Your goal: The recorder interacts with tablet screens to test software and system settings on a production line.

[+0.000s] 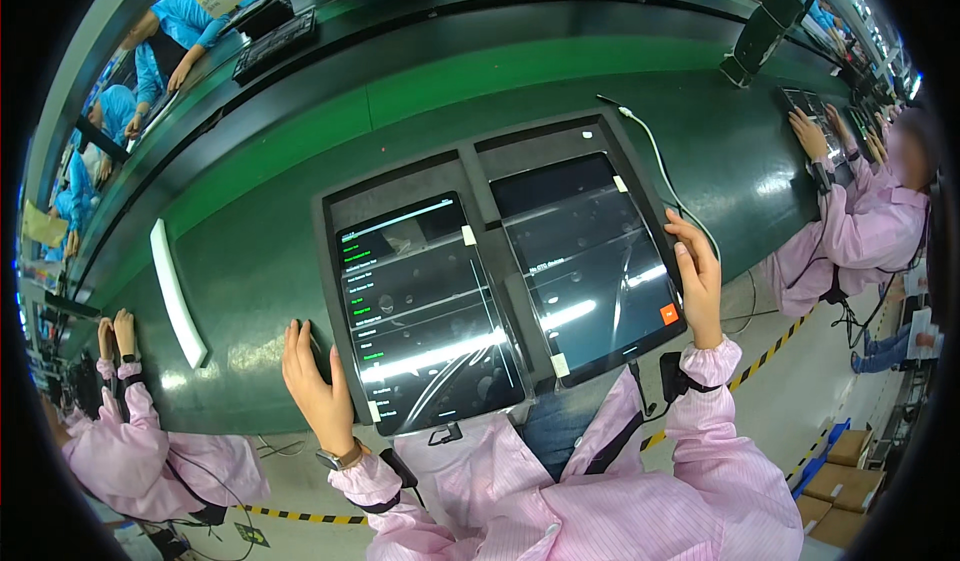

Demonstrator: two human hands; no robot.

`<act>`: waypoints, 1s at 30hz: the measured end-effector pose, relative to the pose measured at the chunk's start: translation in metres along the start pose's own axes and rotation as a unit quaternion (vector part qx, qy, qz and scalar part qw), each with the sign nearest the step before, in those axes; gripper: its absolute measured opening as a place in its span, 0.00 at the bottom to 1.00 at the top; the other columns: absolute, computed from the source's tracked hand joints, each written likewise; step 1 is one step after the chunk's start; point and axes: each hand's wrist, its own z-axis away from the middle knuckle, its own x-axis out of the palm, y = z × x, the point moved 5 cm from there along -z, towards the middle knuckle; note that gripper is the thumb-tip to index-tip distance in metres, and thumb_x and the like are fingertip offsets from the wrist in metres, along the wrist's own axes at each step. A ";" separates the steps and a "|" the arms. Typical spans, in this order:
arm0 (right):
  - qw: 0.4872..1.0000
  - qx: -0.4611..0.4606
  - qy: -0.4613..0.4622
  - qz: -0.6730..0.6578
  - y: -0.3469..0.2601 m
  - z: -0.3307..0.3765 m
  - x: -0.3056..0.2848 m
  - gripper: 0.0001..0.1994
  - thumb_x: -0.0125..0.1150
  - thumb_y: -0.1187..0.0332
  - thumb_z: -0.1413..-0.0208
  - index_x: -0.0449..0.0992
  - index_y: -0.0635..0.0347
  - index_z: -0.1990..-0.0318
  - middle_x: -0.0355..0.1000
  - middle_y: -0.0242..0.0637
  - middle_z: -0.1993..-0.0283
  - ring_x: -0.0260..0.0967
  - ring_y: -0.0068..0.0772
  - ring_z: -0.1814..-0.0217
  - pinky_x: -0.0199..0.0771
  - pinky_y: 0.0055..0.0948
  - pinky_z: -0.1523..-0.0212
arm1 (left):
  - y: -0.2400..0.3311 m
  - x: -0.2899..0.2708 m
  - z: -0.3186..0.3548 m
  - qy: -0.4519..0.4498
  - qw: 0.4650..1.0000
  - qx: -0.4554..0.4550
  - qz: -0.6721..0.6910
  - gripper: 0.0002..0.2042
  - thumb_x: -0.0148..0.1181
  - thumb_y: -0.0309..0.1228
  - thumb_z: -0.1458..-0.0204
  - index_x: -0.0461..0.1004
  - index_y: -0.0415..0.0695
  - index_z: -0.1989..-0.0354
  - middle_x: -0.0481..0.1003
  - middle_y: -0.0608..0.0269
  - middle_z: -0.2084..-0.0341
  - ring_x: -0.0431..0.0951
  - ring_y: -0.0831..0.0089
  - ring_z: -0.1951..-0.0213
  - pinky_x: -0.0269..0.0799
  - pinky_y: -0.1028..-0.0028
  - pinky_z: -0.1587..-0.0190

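Note:
Two tablets with lit screens lie side by side in a black foam tray (480,176) in front of me. The left tablet (425,311) shows a list in green and white text; the right tablet (590,261) has a mostly dark screen with an orange square near its lower right corner. Small pale tabs stick to the edges of both. My left hand (318,386), fingers apart and holding nothing, rests beside the tray's lower left edge. Along the right edge, next to the right tablet, lies my right hand (698,281) with its fingers stretched out, no object in it.
A white cable (655,146) curves behind the tray's right side. On the green bench (250,261) a white strip (176,296) lies to the left. Co-workers in pink sit at both sides; others in blue work across a dark raised line (420,26). Cardboard boxes (845,486) stand at lower right.

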 end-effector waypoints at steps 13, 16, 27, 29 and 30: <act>0.999 0.022 -0.005 -0.028 0.004 0.002 0.000 0.13 0.46 0.77 0.42 0.72 0.66 0.51 0.65 0.42 0.39 0.62 0.30 0.39 0.58 0.24 0.40 | 0.000 0.000 0.001 -0.002 1.000 -0.008 -0.020 0.20 0.51 0.27 0.46 0.65 0.39 0.43 0.62 0.51 0.40 0.60 0.55 0.38 0.53 0.61 0.37; 0.999 0.023 -0.002 -0.029 0.003 0.002 0.002 0.13 0.46 0.77 0.43 0.72 0.66 0.51 0.65 0.42 0.39 0.63 0.31 0.39 0.59 0.25 0.40 | -0.002 0.000 0.002 0.001 1.000 -0.002 -0.019 0.20 0.51 0.28 0.46 0.65 0.39 0.43 0.62 0.51 0.40 0.60 0.55 0.38 0.53 0.61 0.38; 0.999 0.035 -0.001 -0.038 0.005 0.001 0.001 0.14 0.46 0.78 0.43 0.71 0.66 0.50 0.64 0.43 0.39 0.61 0.33 0.37 0.57 0.26 0.39 | -0.007 0.002 0.002 0.001 1.000 -0.006 -0.011 0.22 0.54 0.32 0.47 0.65 0.39 0.43 0.62 0.50 0.41 0.59 0.53 0.38 0.51 0.58 0.37; 0.999 0.033 -0.001 -0.042 0.006 0.002 0.000 0.14 0.46 0.78 0.43 0.71 0.66 0.50 0.64 0.43 0.39 0.61 0.34 0.37 0.57 0.26 0.38 | -0.006 0.003 0.002 0.000 1.000 -0.003 -0.009 0.22 0.54 0.32 0.47 0.65 0.39 0.43 0.62 0.50 0.41 0.59 0.53 0.38 0.51 0.58 0.37; 0.999 0.031 -0.001 -0.042 0.008 0.003 0.000 0.14 0.46 0.78 0.43 0.71 0.66 0.50 0.64 0.43 0.39 0.61 0.34 0.37 0.56 0.26 0.38 | -0.005 0.002 0.002 0.001 1.000 -0.003 -0.008 0.22 0.54 0.32 0.47 0.65 0.39 0.43 0.62 0.50 0.41 0.59 0.53 0.38 0.51 0.58 0.37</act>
